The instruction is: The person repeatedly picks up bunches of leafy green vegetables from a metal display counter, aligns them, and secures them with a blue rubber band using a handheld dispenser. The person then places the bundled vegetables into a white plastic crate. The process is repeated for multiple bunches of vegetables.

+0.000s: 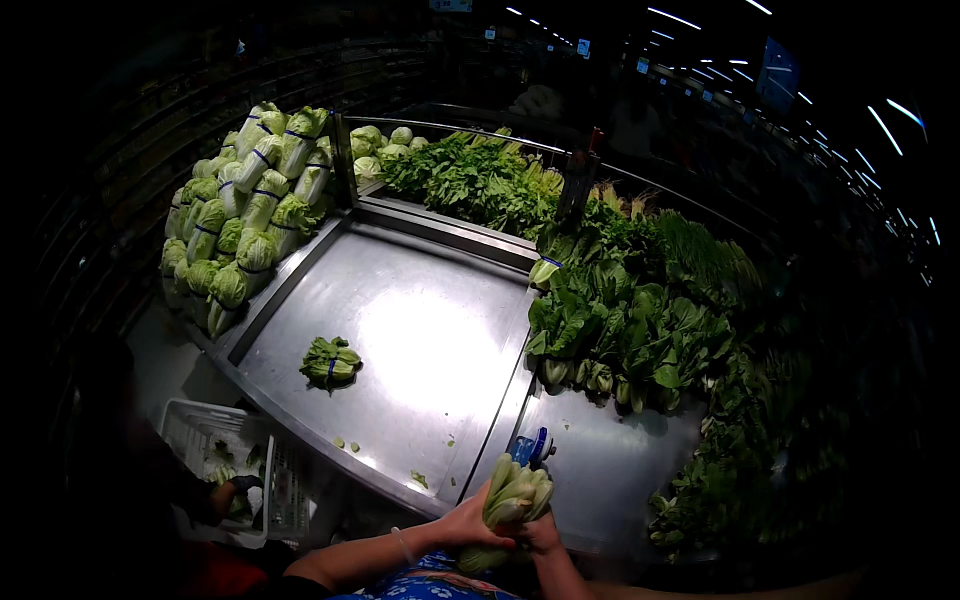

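Close to my body, both of my hands are wrapped around a bunch of leafy greens (517, 493), its pale stem ends facing up. My left hand (474, 521) grips it from the left, a light band on that wrist. From the right, my right hand (541, 531) closes on the lower part of the bunch, partly hidden behind it. Just beyond the stems, a blue tape dispenser (531, 446) sits at the seam of the metal display. Farther left, a small bunch of greens bound with blue tape (331, 363) lies on the steel display surface (300, 300).
Taped napa cabbages (255, 187) are stacked at the left. Leafy greens (630, 322) cover the right side, with celery-like greens (465, 176) and round cabbages (367, 154) behind a metal divider. At lower left, another person's gloved hand (245, 484) reaches into a white plastic crate (214, 412).
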`<state>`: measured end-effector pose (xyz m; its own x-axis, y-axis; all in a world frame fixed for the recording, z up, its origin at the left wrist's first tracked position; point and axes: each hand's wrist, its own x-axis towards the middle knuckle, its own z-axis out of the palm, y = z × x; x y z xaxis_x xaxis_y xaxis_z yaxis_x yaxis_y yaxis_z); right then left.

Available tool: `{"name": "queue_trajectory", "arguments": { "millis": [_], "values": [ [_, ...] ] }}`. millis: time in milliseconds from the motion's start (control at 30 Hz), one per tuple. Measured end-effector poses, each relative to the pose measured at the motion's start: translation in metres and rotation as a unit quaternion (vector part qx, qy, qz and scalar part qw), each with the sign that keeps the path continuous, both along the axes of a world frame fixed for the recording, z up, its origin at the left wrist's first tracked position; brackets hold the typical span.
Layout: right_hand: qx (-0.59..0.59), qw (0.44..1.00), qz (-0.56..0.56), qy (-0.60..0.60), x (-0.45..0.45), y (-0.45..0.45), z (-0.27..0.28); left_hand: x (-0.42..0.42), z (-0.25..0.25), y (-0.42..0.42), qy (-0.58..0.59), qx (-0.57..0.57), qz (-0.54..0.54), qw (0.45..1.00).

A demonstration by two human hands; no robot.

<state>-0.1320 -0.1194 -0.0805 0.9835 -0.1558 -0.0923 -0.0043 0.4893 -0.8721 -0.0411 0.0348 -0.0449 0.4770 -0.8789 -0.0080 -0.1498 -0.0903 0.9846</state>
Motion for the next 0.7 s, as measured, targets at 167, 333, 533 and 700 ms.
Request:
{"name": "queue_trajectory", "arguments": {
  "millis": [167,333,533,700],
  "values": [
    [0.008,0.999,-0.048,-0.018,0.007,0.002,0.019,-0.006,0.013,-0.005,0.015,0.003,0.055,0.998],
    [-0.099,0.992,0.038,0.072,0.024,-0.008,0.019,0.010,0.003,0.003,0.146,-0.006,0.078,0.986],
    [-0.029,0.993,0.090,0.064,0.023,-0.014,0.048,0.022,-0.022,0.026,0.399,-0.140,0.015,0.906],
    [0.019,0.998,-0.037,0.052,0.010,-0.025,0.033,0.033,-0.014,0.053,0.475,-0.201,0.057,0.855]
  ]
}}
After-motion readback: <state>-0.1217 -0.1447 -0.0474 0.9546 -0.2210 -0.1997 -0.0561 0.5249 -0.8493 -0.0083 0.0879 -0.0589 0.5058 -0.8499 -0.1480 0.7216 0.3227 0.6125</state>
